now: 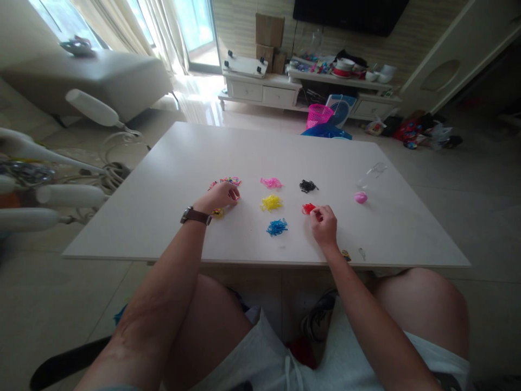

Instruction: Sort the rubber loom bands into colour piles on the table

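Observation:
My left hand [223,197], with a brown-strapped watch [196,215] on the wrist, reaches over a mixed-colour pile of small rubber bands [231,180] and partly covers it. Its thumb and fingers are drawn together; what they pinch is too small to make out. Just below the wrist lies a small yellow item [218,213]. At the edge of a red pile of rubber bands [308,208], my right hand [324,222] has its fingertips closed, and anything in them is hidden. Between the hands lie pink [271,183], yellow [271,203] and blue rubber bands [277,227]. Black rubber bands [308,186] sit behind the red ones.
On the white table's [163,163] right side are a pink lump [360,197] and a clear plastic container [373,175] lying tilted. A small cartoon figure [345,254] rests by the front edge. Beyond the table stand a pink basket [318,115] and a low cabinet [280,96].

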Demonstrator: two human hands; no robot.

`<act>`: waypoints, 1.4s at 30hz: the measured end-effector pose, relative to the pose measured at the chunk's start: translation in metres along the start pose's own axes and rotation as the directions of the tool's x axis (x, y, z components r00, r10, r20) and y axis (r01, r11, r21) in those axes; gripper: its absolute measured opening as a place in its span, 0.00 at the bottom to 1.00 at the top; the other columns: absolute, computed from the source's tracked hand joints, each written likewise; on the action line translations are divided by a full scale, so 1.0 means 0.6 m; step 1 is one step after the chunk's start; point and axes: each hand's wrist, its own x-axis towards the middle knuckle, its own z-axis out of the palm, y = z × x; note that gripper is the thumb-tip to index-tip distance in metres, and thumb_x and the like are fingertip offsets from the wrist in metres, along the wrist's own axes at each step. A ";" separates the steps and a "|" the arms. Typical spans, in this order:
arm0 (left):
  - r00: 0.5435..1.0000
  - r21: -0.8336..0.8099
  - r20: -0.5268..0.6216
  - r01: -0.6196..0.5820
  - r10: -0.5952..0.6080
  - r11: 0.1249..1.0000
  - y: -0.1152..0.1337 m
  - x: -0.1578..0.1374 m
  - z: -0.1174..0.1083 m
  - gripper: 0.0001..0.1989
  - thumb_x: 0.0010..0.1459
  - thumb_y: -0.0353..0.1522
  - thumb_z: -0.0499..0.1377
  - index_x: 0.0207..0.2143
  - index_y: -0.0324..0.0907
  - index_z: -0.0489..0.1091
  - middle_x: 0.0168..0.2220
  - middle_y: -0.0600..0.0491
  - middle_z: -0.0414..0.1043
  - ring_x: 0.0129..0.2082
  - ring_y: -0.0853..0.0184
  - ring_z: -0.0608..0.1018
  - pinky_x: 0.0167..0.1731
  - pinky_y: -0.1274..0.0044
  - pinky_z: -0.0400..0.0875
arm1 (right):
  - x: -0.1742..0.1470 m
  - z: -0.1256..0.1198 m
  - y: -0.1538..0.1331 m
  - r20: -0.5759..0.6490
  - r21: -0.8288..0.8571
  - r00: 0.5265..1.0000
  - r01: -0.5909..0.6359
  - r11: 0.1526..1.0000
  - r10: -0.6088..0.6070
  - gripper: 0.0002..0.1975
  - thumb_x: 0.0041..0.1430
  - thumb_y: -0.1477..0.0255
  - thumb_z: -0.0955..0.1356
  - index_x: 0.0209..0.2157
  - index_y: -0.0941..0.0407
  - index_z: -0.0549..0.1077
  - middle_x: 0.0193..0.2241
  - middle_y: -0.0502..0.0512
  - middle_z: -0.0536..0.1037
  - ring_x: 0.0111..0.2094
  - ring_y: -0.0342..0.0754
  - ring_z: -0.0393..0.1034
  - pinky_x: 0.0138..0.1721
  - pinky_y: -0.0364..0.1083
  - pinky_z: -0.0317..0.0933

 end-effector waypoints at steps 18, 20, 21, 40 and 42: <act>1.000 0.004 0.012 0.024 -0.024 1.000 -0.004 0.000 0.002 0.12 0.41 0.32 0.62 0.33 0.43 0.77 0.27 0.55 0.78 0.30 0.64 0.78 0.30 0.77 0.67 | -0.001 0.000 0.000 0.003 -0.007 1.000 0.005 1.000 -0.005 0.08 0.60 0.74 0.65 0.27 0.54 0.70 0.30 0.51 0.70 0.29 0.47 0.66 0.33 0.46 0.62; 1.000 0.001 0.003 0.023 -0.023 1.000 -0.004 0.000 0.003 0.12 0.41 0.32 0.63 0.33 0.43 0.76 0.27 0.56 0.78 0.31 0.64 0.78 0.30 0.77 0.67 | -0.001 0.001 0.000 0.004 -0.010 1.000 0.002 1.000 -0.002 0.08 0.60 0.74 0.65 0.27 0.54 0.70 0.30 0.51 0.70 0.29 0.47 0.66 0.33 0.46 0.62; 1.000 -0.001 -0.001 0.022 -0.022 1.000 -0.004 0.000 0.003 0.12 0.41 0.32 0.63 0.33 0.43 0.76 0.27 0.56 0.78 0.30 0.65 0.78 0.30 0.78 0.66 | -0.001 0.001 0.001 0.004 -0.011 1.000 0.002 1.000 -0.002 0.08 0.60 0.74 0.65 0.27 0.54 0.70 0.30 0.51 0.70 0.29 0.47 0.66 0.33 0.46 0.62; 0.998 -0.038 -0.055 -0.032 0.030 0.999 0.000 -0.003 0.001 0.13 0.42 0.31 0.62 0.35 0.43 0.74 0.29 0.54 0.77 0.30 0.65 0.78 0.31 0.77 0.68 | 0.000 0.000 -0.004 0.009 -0.011 1.000 0.005 1.000 -0.005 0.08 0.61 0.73 0.64 0.27 0.54 0.69 0.30 0.51 0.70 0.30 0.47 0.66 0.33 0.46 0.63; 0.998 -0.052 -0.056 -0.034 0.031 0.998 0.001 -0.004 0.001 0.13 0.42 0.31 0.62 0.35 0.42 0.74 0.29 0.54 0.77 0.30 0.65 0.77 0.31 0.77 0.68 | -0.001 0.000 -0.002 0.011 -0.009 1.000 0.003 1.000 -0.003 0.08 0.61 0.73 0.64 0.27 0.54 0.69 0.30 0.52 0.70 0.30 0.47 0.66 0.33 0.46 0.63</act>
